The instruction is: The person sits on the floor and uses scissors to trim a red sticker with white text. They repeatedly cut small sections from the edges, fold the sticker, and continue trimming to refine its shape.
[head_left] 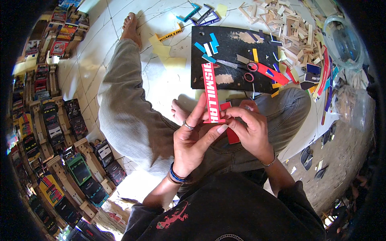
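Above my lap I hold a narrow red strip (pixel 210 86) with white lettering, its long end pointing away from me. My left hand (pixel 189 146) is closed around its near end, with the thumb across it and the index finger lying along its left side. The fingertips of my right hand (pixel 255 130) pinch the same near end from the right, at a short red crosspiece. More red pieces (pixel 233 136) show behind my fingers; how they join the strip is partly hidden. Beyond my hands, scissors (pixel 249 76) with dark-and-red handles lie on a worn black board (pixel 201 78).
Blue strips (pixel 213 42) and coloured scraps lie on the board. Behind it are lettered pieces (pixel 171 35) and a heap of small wooden sticks (pixel 295 28). A clear round tub (pixel 345 44) stands at far right. Rows of wood-and-card items (pixel 52 128) line the left. My bent legs flank the board.
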Demonstrator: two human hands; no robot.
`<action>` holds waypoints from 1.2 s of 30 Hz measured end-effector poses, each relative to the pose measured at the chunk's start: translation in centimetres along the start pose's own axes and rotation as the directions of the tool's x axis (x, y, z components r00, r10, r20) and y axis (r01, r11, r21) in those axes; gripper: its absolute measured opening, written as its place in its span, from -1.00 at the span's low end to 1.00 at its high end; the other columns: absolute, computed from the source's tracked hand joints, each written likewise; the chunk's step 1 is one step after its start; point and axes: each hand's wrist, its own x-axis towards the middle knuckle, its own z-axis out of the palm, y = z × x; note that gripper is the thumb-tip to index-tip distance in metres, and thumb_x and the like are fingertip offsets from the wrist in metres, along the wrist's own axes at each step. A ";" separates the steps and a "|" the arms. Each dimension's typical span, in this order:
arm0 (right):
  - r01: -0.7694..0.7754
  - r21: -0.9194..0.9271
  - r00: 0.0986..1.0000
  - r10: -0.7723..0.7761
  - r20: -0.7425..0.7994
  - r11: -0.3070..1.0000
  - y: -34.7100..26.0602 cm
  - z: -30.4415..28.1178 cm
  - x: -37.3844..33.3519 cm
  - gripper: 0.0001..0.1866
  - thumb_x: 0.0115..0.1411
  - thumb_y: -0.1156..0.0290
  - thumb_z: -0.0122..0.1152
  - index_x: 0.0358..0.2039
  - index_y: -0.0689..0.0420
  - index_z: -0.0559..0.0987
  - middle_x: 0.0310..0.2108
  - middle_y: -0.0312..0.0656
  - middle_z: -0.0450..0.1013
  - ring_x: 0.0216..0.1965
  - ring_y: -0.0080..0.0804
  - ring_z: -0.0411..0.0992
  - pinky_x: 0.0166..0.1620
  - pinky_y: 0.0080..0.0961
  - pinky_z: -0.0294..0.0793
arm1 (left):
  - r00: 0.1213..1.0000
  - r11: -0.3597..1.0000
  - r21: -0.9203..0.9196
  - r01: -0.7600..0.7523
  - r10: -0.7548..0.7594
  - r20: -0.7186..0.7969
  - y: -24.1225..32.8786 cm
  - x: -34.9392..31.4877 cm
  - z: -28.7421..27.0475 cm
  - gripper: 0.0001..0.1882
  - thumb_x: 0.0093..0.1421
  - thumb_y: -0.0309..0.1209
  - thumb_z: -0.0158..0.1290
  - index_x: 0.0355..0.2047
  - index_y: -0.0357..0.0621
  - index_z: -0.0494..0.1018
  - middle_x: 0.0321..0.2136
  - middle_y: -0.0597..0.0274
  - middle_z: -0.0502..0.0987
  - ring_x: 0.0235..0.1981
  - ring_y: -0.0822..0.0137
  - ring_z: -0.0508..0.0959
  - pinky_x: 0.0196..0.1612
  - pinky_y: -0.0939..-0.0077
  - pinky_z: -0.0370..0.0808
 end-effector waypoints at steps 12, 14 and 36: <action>-0.342 0.554 0.936 0.328 0.127 0.759 -0.8 0.8 -0.2 -0.82 0.27 0.50 0.29 -0.15 0.26 0.53 -0.23 -0.24 0.56 -0.19 -0.61 0.51 -0.15 -0.61 0.49 | 0.991 1.000 0.012 -0.014 0.016 -0.135 0.6 0.2 0.1 -0.34 0.24 -0.64 0.19 0.31 -0.27 0.20 -0.12 0.12 0.65 0.03 0.40 0.57 0.24 0.42 0.34; -0.333 0.586 0.938 0.323 0.125 0.739 -0.9 1.0 -0.2 -0.82 0.27 0.51 0.29 -0.15 0.26 0.53 -0.24 -0.24 0.55 -0.17 -0.61 0.51 -0.15 -0.62 0.48 | 0.987 1.000 0.008 -0.021 0.022 -0.158 0.5 0.2 0.0 -0.40 0.25 -0.62 0.18 0.27 -0.27 0.23 -0.15 0.12 0.67 -0.01 0.42 0.59 0.21 0.44 0.36; 0.145 -0.256 0.963 -0.195 -0.185 0.956 -1.6 1.3 0.5 -0.55 0.03 0.45 0.42 -0.01 -0.12 0.70 -0.17 -0.40 0.62 -0.17 -0.52 0.56 -0.04 -0.42 0.43 | 0.958 0.997 0.060 -0.055 0.069 -0.279 -0.1 0.0 -0.1 -0.43 0.21 -0.69 0.20 0.19 -0.23 0.25 -0.26 0.11 0.70 -0.11 0.48 0.61 0.13 0.56 0.36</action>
